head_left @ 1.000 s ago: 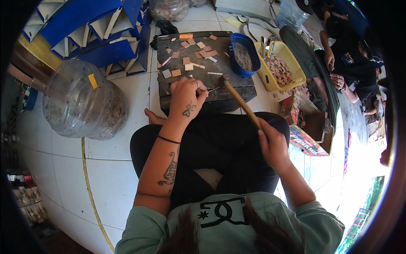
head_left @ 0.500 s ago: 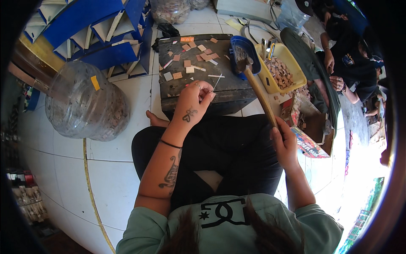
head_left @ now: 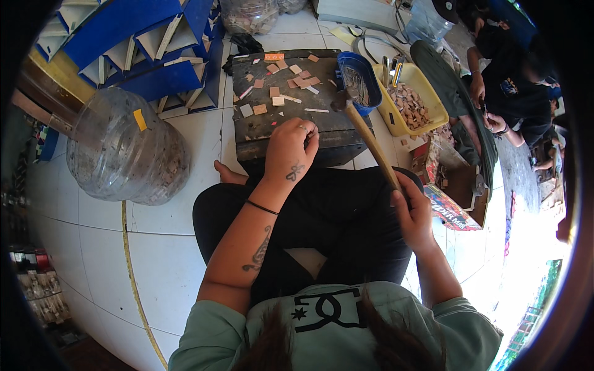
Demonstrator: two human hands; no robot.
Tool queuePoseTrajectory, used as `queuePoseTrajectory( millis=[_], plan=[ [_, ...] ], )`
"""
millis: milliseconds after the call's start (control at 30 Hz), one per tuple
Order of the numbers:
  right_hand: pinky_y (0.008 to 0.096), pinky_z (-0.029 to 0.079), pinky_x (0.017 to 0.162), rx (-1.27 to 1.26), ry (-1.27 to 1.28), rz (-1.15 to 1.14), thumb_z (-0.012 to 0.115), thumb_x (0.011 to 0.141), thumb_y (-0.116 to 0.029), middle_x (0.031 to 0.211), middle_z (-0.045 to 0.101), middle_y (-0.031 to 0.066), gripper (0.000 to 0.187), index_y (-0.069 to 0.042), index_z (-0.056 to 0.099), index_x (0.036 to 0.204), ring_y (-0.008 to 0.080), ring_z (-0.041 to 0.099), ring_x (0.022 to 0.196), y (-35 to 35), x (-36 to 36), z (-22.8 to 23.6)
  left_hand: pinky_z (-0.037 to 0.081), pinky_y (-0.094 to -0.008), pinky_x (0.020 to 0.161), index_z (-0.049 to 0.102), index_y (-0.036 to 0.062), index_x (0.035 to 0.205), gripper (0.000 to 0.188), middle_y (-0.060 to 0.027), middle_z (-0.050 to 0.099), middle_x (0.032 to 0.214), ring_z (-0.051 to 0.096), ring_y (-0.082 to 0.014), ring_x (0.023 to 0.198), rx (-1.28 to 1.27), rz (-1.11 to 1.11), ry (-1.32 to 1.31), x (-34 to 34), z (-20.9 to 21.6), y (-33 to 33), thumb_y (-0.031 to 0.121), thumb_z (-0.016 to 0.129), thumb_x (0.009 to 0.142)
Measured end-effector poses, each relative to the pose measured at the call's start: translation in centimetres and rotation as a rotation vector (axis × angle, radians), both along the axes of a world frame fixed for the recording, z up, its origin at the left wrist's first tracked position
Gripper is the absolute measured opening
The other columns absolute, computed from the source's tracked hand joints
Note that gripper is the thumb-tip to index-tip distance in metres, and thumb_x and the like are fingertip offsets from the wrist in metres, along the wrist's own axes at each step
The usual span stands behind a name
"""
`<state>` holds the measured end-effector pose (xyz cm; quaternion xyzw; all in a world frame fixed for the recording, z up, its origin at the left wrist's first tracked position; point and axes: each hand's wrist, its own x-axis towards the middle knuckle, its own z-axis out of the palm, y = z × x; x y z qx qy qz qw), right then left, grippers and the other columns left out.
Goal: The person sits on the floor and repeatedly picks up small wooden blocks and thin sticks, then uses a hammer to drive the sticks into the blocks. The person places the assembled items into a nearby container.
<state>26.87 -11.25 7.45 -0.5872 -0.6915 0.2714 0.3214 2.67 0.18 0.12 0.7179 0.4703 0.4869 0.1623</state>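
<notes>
My right hand [head_left: 411, 207] is wrapped round the lower end of a wooden handle [head_left: 374, 145]. It belongs to a hammer whose metal head [head_left: 342, 101] is raised by the right edge of a dark, worn wooden block [head_left: 247, 133]. At the block's near edge, my left hand [head_left: 291, 142] is closed with thumb and fingers together; whatever they pinch is hidden. Several small pinkish-brown square pieces [head_left: 275, 92] lie scattered on the block beyond my left hand. A blue tray [head_left: 375, 77] of thin metal nails [head_left: 356, 86] sits at its far right.
A yellow tub [head_left: 438, 111] holds many small squares and some tools. Beside it lies an open cardboard box [head_left: 455, 207]. On the left stand a large clear plastic bottle [head_left: 127, 148] and blue compartmented racks [head_left: 136, 49]. Another person's hand [head_left: 495, 122] works at far right.
The hammer head has swung left, off the blue tray. My left hand has shifted down and right, turning over; the thin nail it pinched no longer shows.
</notes>
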Motion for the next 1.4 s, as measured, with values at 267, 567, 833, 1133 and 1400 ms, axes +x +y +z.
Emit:
queuePoseTrajectory(
  millis=[267, 567, 833, 1133, 1400],
  plan=[
    [0.0336, 0.049, 0.068, 0.117, -0.113, 0.084, 0.055, 0.095, -0.005, 0.084, 0.062, 0.0152, 0.036, -0.001, 0.054, 0.131, 0.0273, 0.062, 0.070, -0.5, -1.8, 2.6, 0.044, -0.0416, 0.066, 0.059, 0.0023, 0.075, 0.016, -0.0109, 0.053, 0.070, 0.055, -0.0313, 0.068, 0.217, 0.122, 0.164, 0.6, -0.4, 0.3, 0.010, 0.067, 0.086],
    [0.0379, 0.050, 0.067, 0.093, -0.196, 0.100, 0.054, 0.095, -0.005, 0.087, 0.063, 0.0188, 0.038, -0.004, 0.054, 0.133, 0.0340, 0.065, 0.074, -0.9, -1.4, 3.4, 0.044, -0.0399, 0.068, 0.058, 0.0027, 0.075, 0.015, -0.0092, 0.052, 0.070, 0.054, -0.0280, 0.069, 0.290, 0.168, 0.233, 1.0, -0.7, 0.2, 0.008, 0.065, 0.087],
    [0.0381, 0.051, 0.069, 0.114, -0.188, 0.105, 0.055, 0.095, -0.005, 0.089, 0.064, 0.0197, 0.038, -0.003, 0.054, 0.133, 0.0348, 0.065, 0.077, -0.5, -0.9, 2.9, 0.044, -0.0418, 0.069, 0.058, 0.0007, 0.077, 0.014, -0.0118, 0.052, 0.071, 0.054, -0.0316, 0.070, 0.300, 0.160, 0.236, 1.0, -0.8, 0.2, 0.007, 0.065, 0.087],
    [0.0365, 0.050, 0.070, 0.111, -0.131, 0.112, 0.056, 0.094, -0.004, 0.089, 0.063, 0.0194, 0.040, -0.002, 0.053, 0.134, 0.0326, 0.064, 0.075, -1.1, -0.5, 2.9, 0.043, -0.0404, 0.069, 0.058, 0.0013, 0.076, 0.015, -0.0097, 0.050, 0.070, 0.053, -0.0291, 0.071, 0.319, 0.166, 0.276, 1.1, -1.0, 0.0, 0.007, 0.064, 0.088],
    [0.0358, 0.051, 0.071, 0.136, -0.087, 0.102, 0.056, 0.094, -0.004, 0.089, 0.063, 0.0198, 0.040, -0.002, 0.053, 0.134, 0.0326, 0.064, 0.075, -1.1, -0.9, 2.4, 0.044, -0.0434, 0.070, 0.058, -0.0006, 0.079, 0.012, -0.0131, 0.054, 0.075, 0.054, -0.0330, 0.073, 0.296, 0.150, 0.264, 1.1, -1.0, 0.0, 0.006, 0.064, 0.087]
  ],
)
